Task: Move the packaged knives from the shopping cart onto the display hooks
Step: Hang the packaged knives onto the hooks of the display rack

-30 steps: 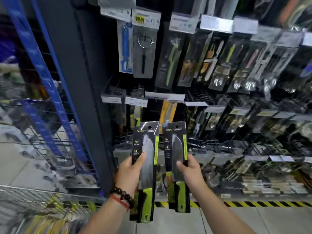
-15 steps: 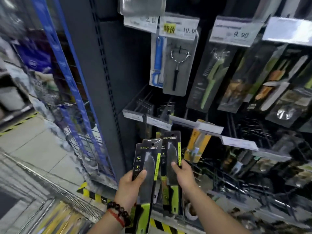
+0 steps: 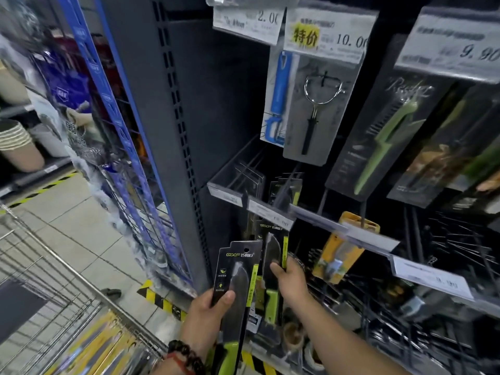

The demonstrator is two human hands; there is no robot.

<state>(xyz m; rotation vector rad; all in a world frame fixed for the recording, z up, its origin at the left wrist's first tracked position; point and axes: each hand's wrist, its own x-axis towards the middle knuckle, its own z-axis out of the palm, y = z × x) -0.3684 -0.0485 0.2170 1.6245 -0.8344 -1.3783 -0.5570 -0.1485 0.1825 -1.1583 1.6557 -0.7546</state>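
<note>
Shopping cart (image 3: 65, 315) at lower left. Left hand (image 3: 201, 316), fingers clenched on a packaged knife (image 3: 238, 290). Right hand (image 3: 290, 280) grasps a second packaged knife (image 3: 272, 255), its top just under a display hook (image 3: 284, 190) and price tag (image 3: 266, 212).

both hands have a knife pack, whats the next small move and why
Probably lift the right hand a little and feed its knife pack onto the hook just above. That pack's top already sits right under the price tag, where matching packs hang. The left hand holds its knife pack lower and can wait.
</note>
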